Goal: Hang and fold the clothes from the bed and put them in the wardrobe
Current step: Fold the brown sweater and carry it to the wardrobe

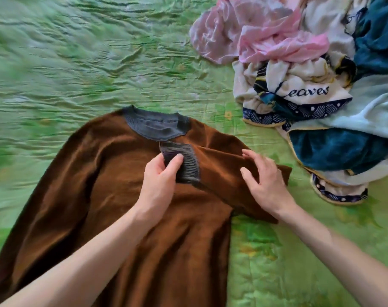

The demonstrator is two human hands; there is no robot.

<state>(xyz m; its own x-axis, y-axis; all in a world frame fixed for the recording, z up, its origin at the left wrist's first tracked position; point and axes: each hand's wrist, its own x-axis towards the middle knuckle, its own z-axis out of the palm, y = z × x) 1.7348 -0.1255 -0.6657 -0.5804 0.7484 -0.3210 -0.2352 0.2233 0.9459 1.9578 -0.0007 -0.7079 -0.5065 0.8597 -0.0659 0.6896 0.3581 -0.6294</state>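
A brown velvet sweater [113, 185] with a dark grey ribbed collar lies flat on the green bedspread [77, 63]. Its right sleeve is folded across the chest, and the grey ribbed cuff [186, 165] lies near the collar. My left hand [159, 182] pinches that cuff between thumb and fingers. My right hand [264, 180] rests with spread fingers on the folded sleeve at the sweater's right shoulder.
A heap of unfolded laundry fills the upper right: a pink satin garment [255, 34], a cream and navy towel printed "Leaves" [299, 91], a teal cloth [343, 149] and a pale blue one [374, 109].
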